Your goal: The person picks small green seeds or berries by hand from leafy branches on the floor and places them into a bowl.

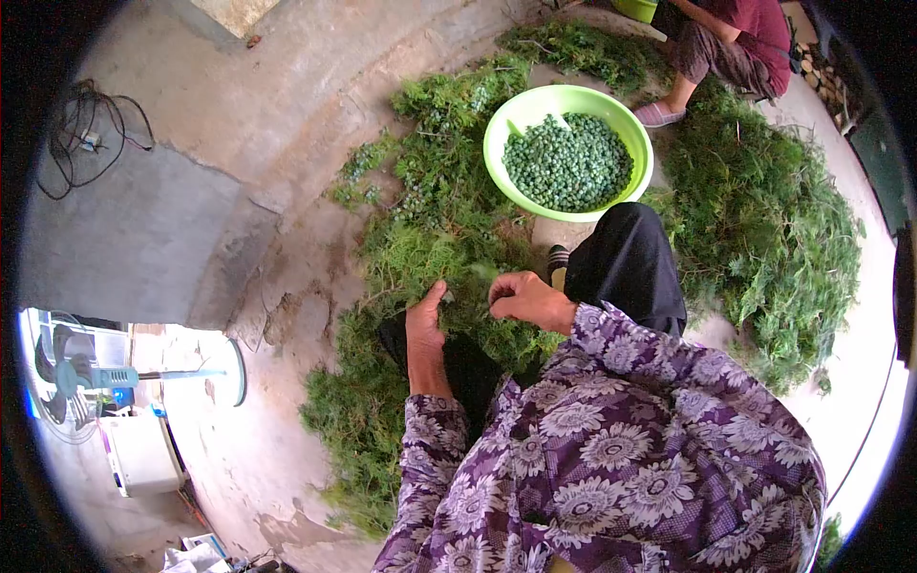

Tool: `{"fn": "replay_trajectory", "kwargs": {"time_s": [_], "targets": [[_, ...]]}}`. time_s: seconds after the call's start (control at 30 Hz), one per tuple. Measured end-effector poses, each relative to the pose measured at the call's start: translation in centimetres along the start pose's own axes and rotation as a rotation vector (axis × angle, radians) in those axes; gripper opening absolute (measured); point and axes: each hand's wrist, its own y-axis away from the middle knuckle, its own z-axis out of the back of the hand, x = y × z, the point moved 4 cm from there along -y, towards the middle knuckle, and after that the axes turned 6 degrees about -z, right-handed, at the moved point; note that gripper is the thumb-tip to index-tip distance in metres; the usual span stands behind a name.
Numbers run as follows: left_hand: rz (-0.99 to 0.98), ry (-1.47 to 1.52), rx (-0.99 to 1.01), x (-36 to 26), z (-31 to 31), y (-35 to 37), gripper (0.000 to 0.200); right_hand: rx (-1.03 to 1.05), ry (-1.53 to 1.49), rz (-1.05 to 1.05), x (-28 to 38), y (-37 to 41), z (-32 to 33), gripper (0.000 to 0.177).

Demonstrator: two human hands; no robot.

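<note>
We are wearing a purple flowered blouse, and its sleeves are filling the bottom of the view. Our left hand is resting edge-on against the heap of green branches in front of us, thumb sticking up and fingers sinking into the foliage; we cannot tell whether those fingers are gripping anything. Our right hand is curling into a loose fist just beside it, fingertips pinching a pale green sprig at the top of the heap. Our knee in black trousers is jutting out just beyond the right hand.

Past the knee, a lime green bowl is sitting on the ground among the branches, holding a mound of small round green berries. A second heap of greenery is spreading out to the right of the bowl. At the top right another person is crouching beside it, a pink slipper touching the ground near the bowl's rim. Far to the left, on the concrete floor, a tangled cable is lying, and a standing fan is showing at the lower left.
</note>
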Motion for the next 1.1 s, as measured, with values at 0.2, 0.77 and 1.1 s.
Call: {"fn": "replay_trajectory", "kwargs": {"time_s": [0.2, 0.77, 1.1], "targets": [[0.302, 0.108, 0.084, 0.0, -1.2, 1.9, 0.027, 0.089, -1.054, -0.408, -1.9, 2.9, 1.2, 0.015], [0.169, -0.392, 0.348, -1.1, 2.4, 2.6, 0.035, 0.170, -0.286, -0.168, 1.4, 0.1, -0.8, 0.044], [0.260, -0.253, 0.238, -0.6, 1.8, 2.4, 0.037, 0.231, -0.389, -0.226, 1.2, -0.2, -1.4, 0.038]]}}
